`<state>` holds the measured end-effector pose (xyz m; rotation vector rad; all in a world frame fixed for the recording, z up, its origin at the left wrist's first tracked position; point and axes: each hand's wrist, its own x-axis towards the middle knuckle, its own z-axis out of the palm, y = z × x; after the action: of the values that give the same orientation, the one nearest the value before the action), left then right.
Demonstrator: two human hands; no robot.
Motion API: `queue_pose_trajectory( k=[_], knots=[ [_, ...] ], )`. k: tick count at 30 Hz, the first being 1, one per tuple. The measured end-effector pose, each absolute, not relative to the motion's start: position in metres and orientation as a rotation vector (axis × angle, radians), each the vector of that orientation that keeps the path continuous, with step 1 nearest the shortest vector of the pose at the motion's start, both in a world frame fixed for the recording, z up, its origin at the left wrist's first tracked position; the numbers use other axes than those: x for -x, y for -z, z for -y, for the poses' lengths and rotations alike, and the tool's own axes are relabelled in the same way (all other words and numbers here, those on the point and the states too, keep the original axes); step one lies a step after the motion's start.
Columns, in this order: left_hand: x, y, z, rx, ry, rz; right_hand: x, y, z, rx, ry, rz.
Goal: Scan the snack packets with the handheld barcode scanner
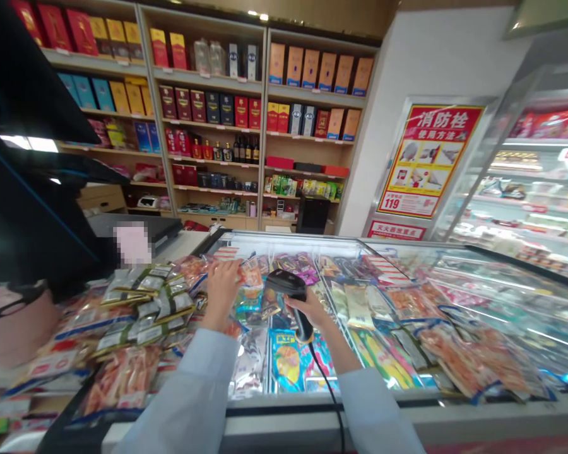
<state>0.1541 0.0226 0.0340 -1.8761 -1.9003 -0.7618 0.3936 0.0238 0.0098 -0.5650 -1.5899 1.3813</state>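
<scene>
A black handheld barcode scanner (288, 285) is clamped in the right hand (312, 312), with the fingers wrapped around its grip and its head tipped forward above a glass-lidded chest freezer (312, 402). A thin black cable (332, 397) drops from its base past the freezer's front edge. The left hand (222, 290) is apart from the right, just beside it, and its fingertips (231, 266) touch a clear plastic packet of orange food (250, 272); whether they actually pinch it, I can't tell. A blue-and-yellow snack bag (286, 359) lies below the scanner, and pale blue sleeves (184, 403) cover both forearms. To the left is a heap of clear sachets with gold-and-silver labels (146, 302), while blue-edged packets of orange food (473, 359) spread to the right. Beyond the freezer stand wooden shelves (203, 81) stocked with red-and-gold gift boxes (184, 104), a red-and-yellow fire hydrant instruction poster (428, 161) hangs on a white pillar (364, 157), and a lit refrigerated display case (525, 189) fills the right edge.
</scene>
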Motion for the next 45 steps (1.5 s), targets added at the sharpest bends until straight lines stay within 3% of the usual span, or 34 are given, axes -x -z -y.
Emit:
queue_pose_trajectory(
  k=[11, 20, 35, 45],
  knots=[
    [-0.163, -0.033, -0.020, 1.895, 0.800, 1.903, -0.403, -0.007, -0.024, 0.576, -1.470, 1.421],
    [-0.159, -0.031, -0.015, 1.223, 1.008, 2.102, -0.406, 0.003, -0.025, 0.536, -1.812, 0.979],
    [-0.152, -0.027, -0.016, 1.232, 1.172, 2.088, -0.408, 0.023, -0.037, 0.465, -1.873, 0.833],
    [-0.149, -0.021, -0.021, 1.612, 0.938, 2.023, -0.410, 0.028, -0.040, 0.461, -1.830, 0.772]
  ],
)
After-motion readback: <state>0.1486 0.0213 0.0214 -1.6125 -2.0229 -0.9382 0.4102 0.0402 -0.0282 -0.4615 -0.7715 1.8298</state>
